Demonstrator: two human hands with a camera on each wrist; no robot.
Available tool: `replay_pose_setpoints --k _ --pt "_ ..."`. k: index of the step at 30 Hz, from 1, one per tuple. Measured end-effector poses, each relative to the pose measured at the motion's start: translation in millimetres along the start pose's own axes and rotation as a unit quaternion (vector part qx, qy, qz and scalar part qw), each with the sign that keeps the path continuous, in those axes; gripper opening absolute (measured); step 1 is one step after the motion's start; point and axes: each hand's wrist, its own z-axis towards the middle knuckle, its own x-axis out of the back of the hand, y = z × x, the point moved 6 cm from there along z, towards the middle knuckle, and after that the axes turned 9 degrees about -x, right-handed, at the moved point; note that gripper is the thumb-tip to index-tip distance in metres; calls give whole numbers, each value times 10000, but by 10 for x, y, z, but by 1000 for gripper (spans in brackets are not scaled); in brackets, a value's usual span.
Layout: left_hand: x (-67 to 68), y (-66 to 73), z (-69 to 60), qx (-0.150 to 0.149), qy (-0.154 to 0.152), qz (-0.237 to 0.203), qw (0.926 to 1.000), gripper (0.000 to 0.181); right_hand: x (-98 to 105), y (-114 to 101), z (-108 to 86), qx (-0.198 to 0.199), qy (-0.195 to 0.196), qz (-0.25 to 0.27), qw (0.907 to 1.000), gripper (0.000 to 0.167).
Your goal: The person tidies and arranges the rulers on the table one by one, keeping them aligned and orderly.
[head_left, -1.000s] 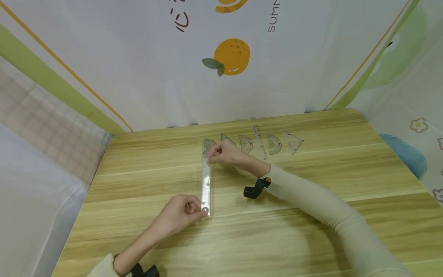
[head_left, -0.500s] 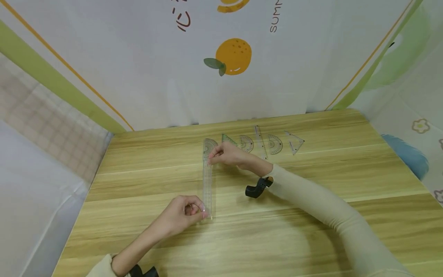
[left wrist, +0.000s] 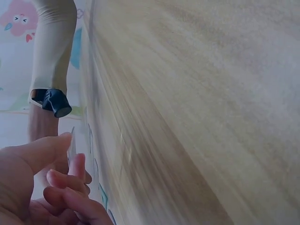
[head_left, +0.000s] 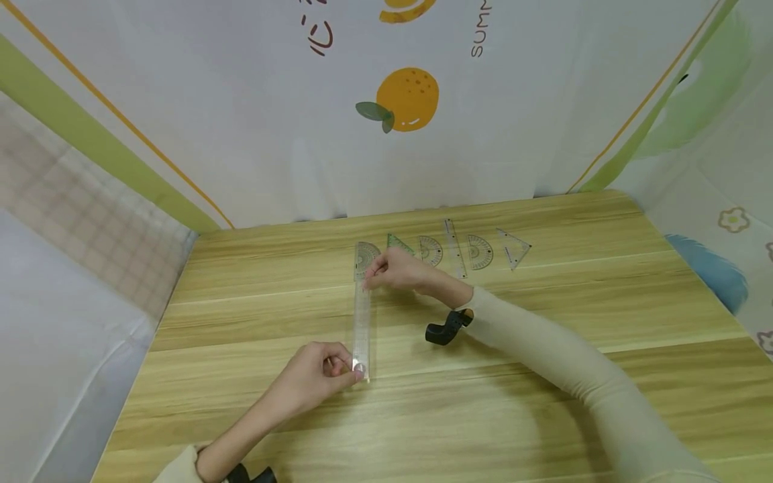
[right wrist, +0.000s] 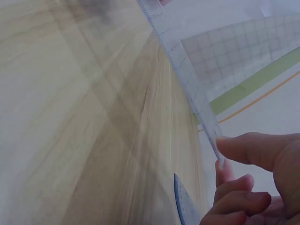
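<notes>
A clear straight ruler (head_left: 361, 322) is held lengthwise above the table between both hands. My left hand (head_left: 320, 370) pinches its near end between thumb and finger. At the far end, my right hand (head_left: 398, 270) pinches it the same way; the right wrist view shows the thumb pressing the ruler (right wrist: 187, 84) edge. Just beyond the ruler's far end lies a grey protractor (head_left: 364, 257), partly behind the right fingers. Beside the right hand a green set square (head_left: 398, 242) is partly covered by that hand. In the left wrist view the ruler (left wrist: 72, 145) shows only as a thin sliver.
Along the back of the wooden table (head_left: 483, 416) lie a clear protractor (head_left: 431, 251), another straight ruler (head_left: 455, 248), a second clear protractor (head_left: 480, 252) and a clear set square (head_left: 514, 248). A printed curtain (head_left: 290, 161) hangs behind the table.
The ruler's tilt shifts slightly, so its bright glare fades and now shows mainly near the left fingers. Both hands keep their pinch and stay almost in place.
</notes>
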Motion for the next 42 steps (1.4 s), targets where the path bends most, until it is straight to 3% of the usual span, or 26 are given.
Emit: replay_pose_setpoints --k 14,34,42 --pt "7 -30 -17 283 208 576 9977 20 -58 -19 31 -4 121 -343 9993 6" --pt "19 -52 -8 297 391 804 9955 19 -57 41 61 1011 -28 -307 9944 9" --pt "14 -47 -8 162 371 853 9955 18 -47 41 45 1061 -79 -352 9937 8"
